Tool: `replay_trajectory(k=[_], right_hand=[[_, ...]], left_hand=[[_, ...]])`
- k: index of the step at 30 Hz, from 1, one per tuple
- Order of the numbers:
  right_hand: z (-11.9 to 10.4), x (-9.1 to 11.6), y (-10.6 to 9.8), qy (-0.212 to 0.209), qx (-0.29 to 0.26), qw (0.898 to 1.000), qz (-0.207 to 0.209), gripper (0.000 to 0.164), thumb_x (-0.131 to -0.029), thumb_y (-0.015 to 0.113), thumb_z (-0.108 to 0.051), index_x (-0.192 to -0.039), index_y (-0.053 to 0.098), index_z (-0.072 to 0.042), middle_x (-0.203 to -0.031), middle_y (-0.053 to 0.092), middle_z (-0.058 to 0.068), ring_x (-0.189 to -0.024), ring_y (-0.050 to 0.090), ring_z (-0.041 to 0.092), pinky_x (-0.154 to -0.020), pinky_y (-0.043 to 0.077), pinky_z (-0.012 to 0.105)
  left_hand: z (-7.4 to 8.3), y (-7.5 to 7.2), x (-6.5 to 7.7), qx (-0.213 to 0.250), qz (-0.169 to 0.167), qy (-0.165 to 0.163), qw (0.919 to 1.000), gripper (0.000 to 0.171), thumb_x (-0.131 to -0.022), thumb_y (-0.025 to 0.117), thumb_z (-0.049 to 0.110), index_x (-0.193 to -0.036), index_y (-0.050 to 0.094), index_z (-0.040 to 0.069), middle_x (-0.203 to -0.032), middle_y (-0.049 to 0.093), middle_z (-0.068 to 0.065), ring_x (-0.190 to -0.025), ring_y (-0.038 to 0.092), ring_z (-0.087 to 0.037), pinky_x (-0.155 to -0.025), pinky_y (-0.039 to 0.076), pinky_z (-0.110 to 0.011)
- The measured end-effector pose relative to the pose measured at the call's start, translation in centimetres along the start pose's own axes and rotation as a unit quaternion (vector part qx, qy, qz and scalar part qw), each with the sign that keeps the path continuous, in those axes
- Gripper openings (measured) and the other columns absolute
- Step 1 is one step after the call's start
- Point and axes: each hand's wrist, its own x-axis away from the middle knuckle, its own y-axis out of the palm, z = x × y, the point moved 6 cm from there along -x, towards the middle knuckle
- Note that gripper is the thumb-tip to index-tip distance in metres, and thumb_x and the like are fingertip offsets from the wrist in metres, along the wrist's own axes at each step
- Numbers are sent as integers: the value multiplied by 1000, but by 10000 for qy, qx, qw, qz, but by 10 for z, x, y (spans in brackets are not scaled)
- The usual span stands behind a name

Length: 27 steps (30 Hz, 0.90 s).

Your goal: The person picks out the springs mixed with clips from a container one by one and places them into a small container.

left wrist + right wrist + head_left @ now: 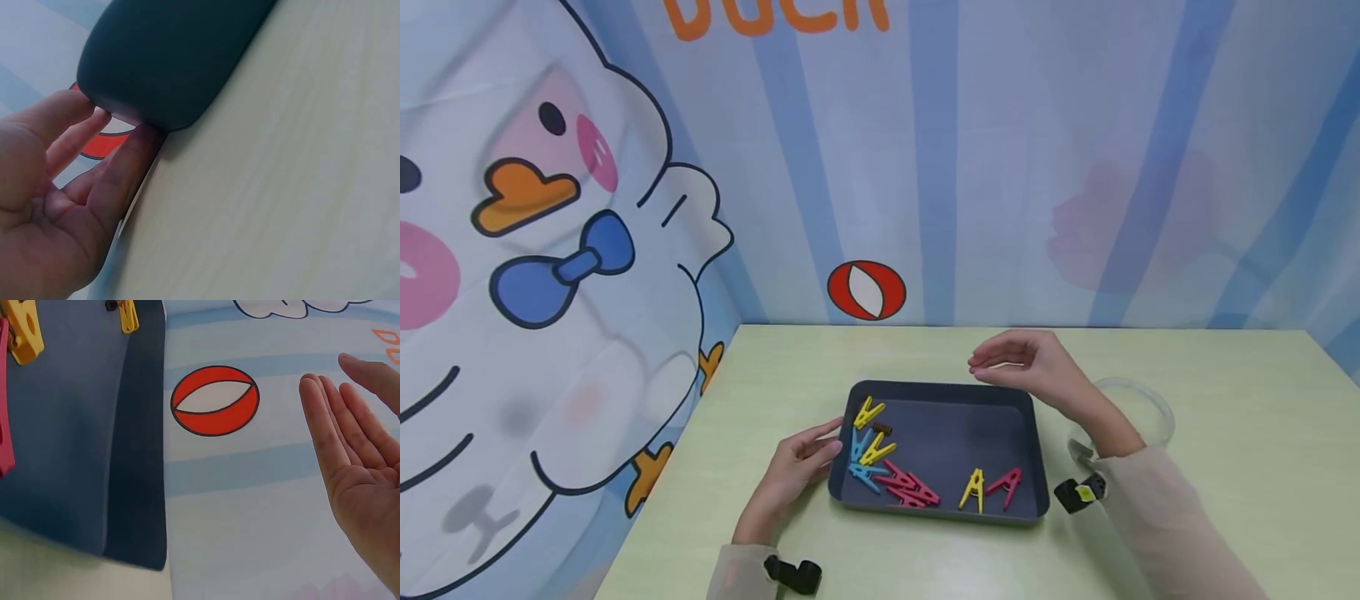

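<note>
A dark grey tray (955, 442) holds several clothespins. At its left side lie yellow clothespins (877, 452), blue clothespins (863, 474) and a bunch of pink clothespins (916, 487). Toward the front right are a single yellow clothespin (973, 490) and a pink clothespin (1007, 485). My left hand (797, 467) touches the tray's left outer wall with thumb and fingertips, as the left wrist view also shows. Over the tray's back right corner, my right hand (1030, 362) is raised with extended fingers and nothing in it.
A small brown ribbed piece (882, 428) lies among the clips. Right of the tray, partly behind the right forearm, is a clear round object (1161, 408). A printed cloth (1007, 167) stands behind the pale table (1240, 417).
</note>
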Motion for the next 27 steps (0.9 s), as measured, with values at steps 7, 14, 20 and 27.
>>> replay_trajectory(k=[7,14,20,27], right_hand=[[7,-12,18,-92,-85,9986,-523,32,-88,75,-3,-118,67,4,-112,69,23,-101,70,31,-87,57,37],[16,-22,26,-202,-204,9954,-916,34,-86,75,1,-119,67,5,-111,69,24,-102,69,33,-87,57,37],[25,-29,33,-172,-357,9919,-1206,34,-87,74,3,-120,66,5,-112,69,24,-104,68,35,-87,57,40],[31,-40,46,18,-521,9865,-1555,32,-89,73,1,-120,67,5,-113,70,22,-108,64,45,-89,56,41]], left_hand=[[-1,1,-1,11,-44,67,10000,45,-98,65,18,-142,57,9,-135,60,-20,-122,59,-33,-97,51,-44],[2,2,0,-17,2,52,10000,45,-98,65,17,-142,57,10,-136,59,-20,-123,59,-33,-96,51,-44],[0,1,-1,-99,44,95,9999,44,-98,65,17,-141,58,9,-132,61,-21,-120,61,-32,-94,53,-43],[-1,0,-1,-102,28,105,9999,45,-98,65,18,-142,57,10,-133,61,-20,-121,60,-31,-95,52,-43]])
